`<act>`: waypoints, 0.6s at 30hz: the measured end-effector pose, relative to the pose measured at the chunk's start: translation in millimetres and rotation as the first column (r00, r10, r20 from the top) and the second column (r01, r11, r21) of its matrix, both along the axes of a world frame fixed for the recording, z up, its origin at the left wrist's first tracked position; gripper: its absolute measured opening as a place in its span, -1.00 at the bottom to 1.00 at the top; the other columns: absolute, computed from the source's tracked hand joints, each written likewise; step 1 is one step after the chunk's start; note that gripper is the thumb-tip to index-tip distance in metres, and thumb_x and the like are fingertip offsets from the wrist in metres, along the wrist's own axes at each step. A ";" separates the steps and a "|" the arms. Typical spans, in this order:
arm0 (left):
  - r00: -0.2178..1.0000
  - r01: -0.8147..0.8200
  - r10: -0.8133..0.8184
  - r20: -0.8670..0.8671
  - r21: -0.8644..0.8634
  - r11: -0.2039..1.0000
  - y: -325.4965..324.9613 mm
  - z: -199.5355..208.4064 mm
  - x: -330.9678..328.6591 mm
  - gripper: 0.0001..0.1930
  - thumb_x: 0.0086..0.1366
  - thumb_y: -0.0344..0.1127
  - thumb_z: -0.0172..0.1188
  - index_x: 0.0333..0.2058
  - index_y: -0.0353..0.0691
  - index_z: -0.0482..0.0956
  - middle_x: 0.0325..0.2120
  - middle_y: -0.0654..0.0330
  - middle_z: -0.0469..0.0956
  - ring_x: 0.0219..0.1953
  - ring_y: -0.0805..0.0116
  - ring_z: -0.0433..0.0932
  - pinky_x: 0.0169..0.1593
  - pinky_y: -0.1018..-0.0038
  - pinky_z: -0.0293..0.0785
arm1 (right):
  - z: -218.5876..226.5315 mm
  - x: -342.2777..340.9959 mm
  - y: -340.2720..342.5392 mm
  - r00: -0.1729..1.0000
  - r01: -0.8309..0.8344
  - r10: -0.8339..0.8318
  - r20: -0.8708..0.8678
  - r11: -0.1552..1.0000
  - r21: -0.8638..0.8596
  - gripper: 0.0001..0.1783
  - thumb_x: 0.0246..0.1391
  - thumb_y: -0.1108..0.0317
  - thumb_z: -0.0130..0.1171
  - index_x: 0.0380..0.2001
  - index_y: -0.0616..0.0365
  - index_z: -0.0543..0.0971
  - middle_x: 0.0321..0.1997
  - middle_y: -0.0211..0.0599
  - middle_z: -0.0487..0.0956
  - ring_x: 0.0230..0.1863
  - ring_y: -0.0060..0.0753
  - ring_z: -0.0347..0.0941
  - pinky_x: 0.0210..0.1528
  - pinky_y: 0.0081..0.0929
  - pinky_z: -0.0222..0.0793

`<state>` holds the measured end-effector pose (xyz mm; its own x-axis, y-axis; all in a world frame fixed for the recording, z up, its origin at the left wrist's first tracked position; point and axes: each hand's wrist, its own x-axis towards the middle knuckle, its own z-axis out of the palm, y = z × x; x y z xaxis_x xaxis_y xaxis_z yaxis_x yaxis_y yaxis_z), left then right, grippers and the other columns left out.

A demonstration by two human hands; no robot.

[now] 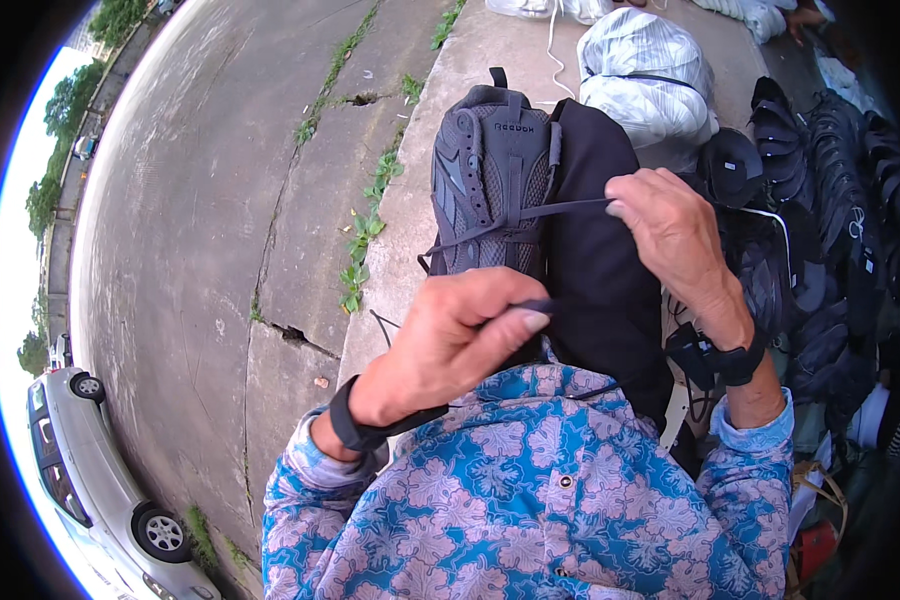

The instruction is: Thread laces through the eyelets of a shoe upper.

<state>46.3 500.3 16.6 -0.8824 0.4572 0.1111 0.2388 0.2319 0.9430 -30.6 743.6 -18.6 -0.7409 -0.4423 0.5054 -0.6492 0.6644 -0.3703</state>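
A dark grey sports shoe upper (pixel 492 165) with mesh and eyelets lies along my black-trousered leg (pixel 605 270). A dark flat shoelace (pixel 565 208) crosses its middle and stretches tight to my right hand (pixel 675 232), which pinches it between thumb and fingertips. Closer to my body, my left hand (pixel 460 330) is closed, thumb against forefinger, on a dark piece of lace; most of that piece is hidden by the fingers. More lace loops off the upper's left edge. Each wrist wears a black band.
Stacks of dark shoe uppers (pixel 840 190) fill the right side. A white wrapped bundle (pixel 645 85) sits beyond my knee on the concrete ledge (pixel 530 40). Cracked pavement (pixel 210 200) with weeds lies left, and a silver car (pixel 105 480) stands at lower left.
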 end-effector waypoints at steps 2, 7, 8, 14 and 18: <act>0.933 -0.291 0.189 0.306 0.333 0.897 -35.8 15.2 8.8 -0.80 0.41 -0.25 -0.01 -0.27 -0.26 0.50 -0.57 0.30 0.48 -0.58 0.53 0.41 -0.41 0.51 0.42 | 2.7 4.6 34.6 0.880 0.220 -0.082 0.468 0.943 -0.250 -0.91 0.13 0.42 0.08 -0.35 0.19 0.54 -0.63 -0.40 0.46 -0.62 -0.55 0.38 -0.47 -0.57 0.34; 0.909 -0.404 0.260 0.326 0.841 0.359 -158.0 51.9 12.6 -0.75 0.46 -0.25 -0.14 -0.32 -0.25 0.44 -0.73 0.42 0.09 -0.71 0.56 0.05 -0.44 0.52 0.15 | -7.5 17.8 168.4 0.666 0.584 0.284 0.689 0.376 -0.720 -0.71 0.25 0.38 -0.03 0.01 0.18 0.42 -0.61 -0.59 0.23 -0.61 -0.72 0.13 -0.50 -0.67 0.16; 0.903 -0.400 0.292 0.315 0.865 0.304 -187.0 53.7 20.3 -0.76 0.46 -0.28 -0.13 -0.32 -0.28 0.44 -0.73 0.41 0.09 -0.71 0.55 0.03 -0.44 0.52 0.11 | -19.1 19.3 211.6 0.688 0.570 0.393 0.610 0.228 -0.790 -0.68 0.27 0.40 -0.05 0.07 0.18 0.39 -0.59 -0.57 0.18 -0.60 -0.69 0.13 -0.45 -0.64 0.17; 0.684 -0.548 0.586 0.435 0.836 0.018 -313.5 75.9 90.4 -0.80 0.43 -0.36 -0.10 -0.33 -0.36 0.43 -0.77 0.41 0.02 -0.74 0.55 -0.04 -0.45 0.55 0.11 | -55.0 58.0 410.8 0.829 0.540 0.280 0.484 -0.177 -0.823 -0.65 0.27 0.54 -0.09 0.12 0.30 0.35 -0.52 -0.45 0.21 -0.48 -0.57 0.19 -0.30 -0.52 0.23; 0.541 -0.644 0.664 0.516 0.762 -0.068 -376.9 110.2 129.3 -0.77 0.44 -0.40 -0.15 -0.44 -0.27 0.34 -0.80 0.41 -0.07 -0.75 0.54 -0.09 -0.48 0.55 0.07 | -100.4 144.7 590.6 0.896 0.430 0.152 0.417 -0.527 -0.733 -0.72 0.26 0.58 -0.11 0.01 0.42 0.43 -0.42 -0.24 0.44 -0.36 -0.38 0.35 -0.15 -0.37 0.35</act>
